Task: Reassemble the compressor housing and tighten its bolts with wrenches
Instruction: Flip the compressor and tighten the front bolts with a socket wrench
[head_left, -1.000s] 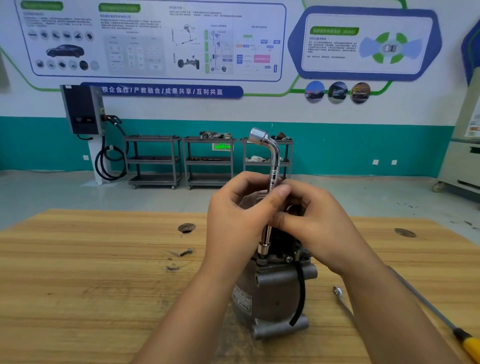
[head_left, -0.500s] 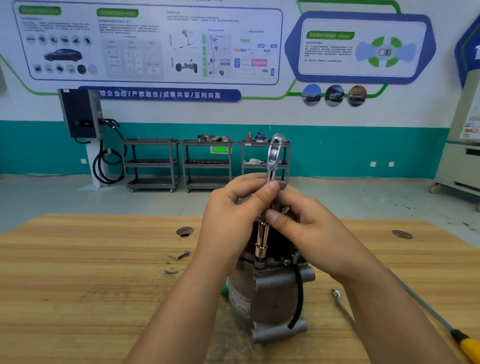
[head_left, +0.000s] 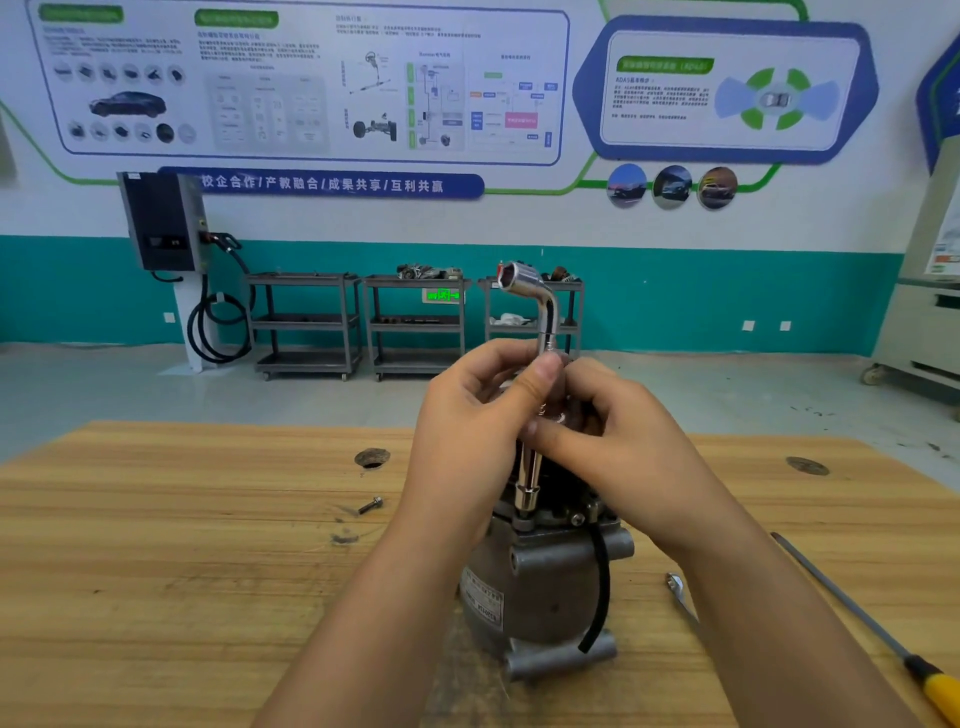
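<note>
A grey metal compressor housing stands upright on the wooden table, with a black hose hanging down its right side. A chrome L-shaped socket wrench stands upright on a bolt at the housing's top, its bent upper end pointing left. My left hand pinches the wrench shaft between thumb and fingers. My right hand holds the same shaft from the right, just below. The bolt under the lower socket is hidden.
A loose bolt lies on the table left of the housing. A spanner end and a long screwdriver with a yellow handle lie at the right. Two round holes pierce the tabletop. Shelf carts stand behind.
The wrench has turned on the bolt: its bent upper end faced the camera half a second ago and points left again now. Both hands stay on the shaft.
</note>
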